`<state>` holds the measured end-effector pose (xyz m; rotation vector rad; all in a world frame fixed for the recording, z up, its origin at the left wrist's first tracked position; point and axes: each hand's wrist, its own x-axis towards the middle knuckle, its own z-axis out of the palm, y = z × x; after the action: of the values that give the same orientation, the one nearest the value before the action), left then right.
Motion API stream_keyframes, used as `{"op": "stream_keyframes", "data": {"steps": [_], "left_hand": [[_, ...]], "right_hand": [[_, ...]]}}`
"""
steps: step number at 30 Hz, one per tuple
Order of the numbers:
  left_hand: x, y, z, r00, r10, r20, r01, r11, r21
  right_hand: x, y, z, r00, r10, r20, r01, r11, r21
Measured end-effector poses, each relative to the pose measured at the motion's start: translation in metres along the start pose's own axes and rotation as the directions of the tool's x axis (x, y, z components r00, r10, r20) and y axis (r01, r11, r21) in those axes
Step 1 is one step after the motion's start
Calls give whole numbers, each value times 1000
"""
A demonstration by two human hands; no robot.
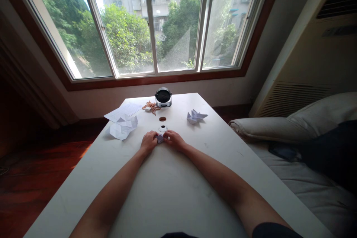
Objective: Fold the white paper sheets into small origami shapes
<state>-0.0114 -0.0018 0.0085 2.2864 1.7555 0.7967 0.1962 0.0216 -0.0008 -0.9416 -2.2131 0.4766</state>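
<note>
Between my two hands is a small piece of folded paper (pixel 160 139), low over the white table (pixel 173 186). My left hand (pixel 150 141) has its fingers closed on the paper's left side. From the other side my right hand (pixel 173 140) grips it with fingers bent inward. Parts of the paper are hidden behind the fingers. Off to the right sit folded paper shapes (pixel 196 116) with pointed ends, close together. Creased white paper (pixel 122 128) lies at the left, partly over a flat sheet with faint markings (pixel 126 109).
A round black device on a silver stand (pixel 163 97) stands at the table's far end, beside a tangled brown cord (pixel 151 108). Nearer are a round hole (pixel 162 119) and a white ring (pixel 163 128). A sofa (pixel 279 128) borders the right side; windows rise beyond.
</note>
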Motion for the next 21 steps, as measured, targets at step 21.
{"op": "stream_keyframes", "data": {"steps": [21], "left_hand": [[0,-1,0,1000,4,1,-4,1000,-6]], "right_hand": [[-1,-1,-2,1000,1,-4,-1,1000,-1]]}}
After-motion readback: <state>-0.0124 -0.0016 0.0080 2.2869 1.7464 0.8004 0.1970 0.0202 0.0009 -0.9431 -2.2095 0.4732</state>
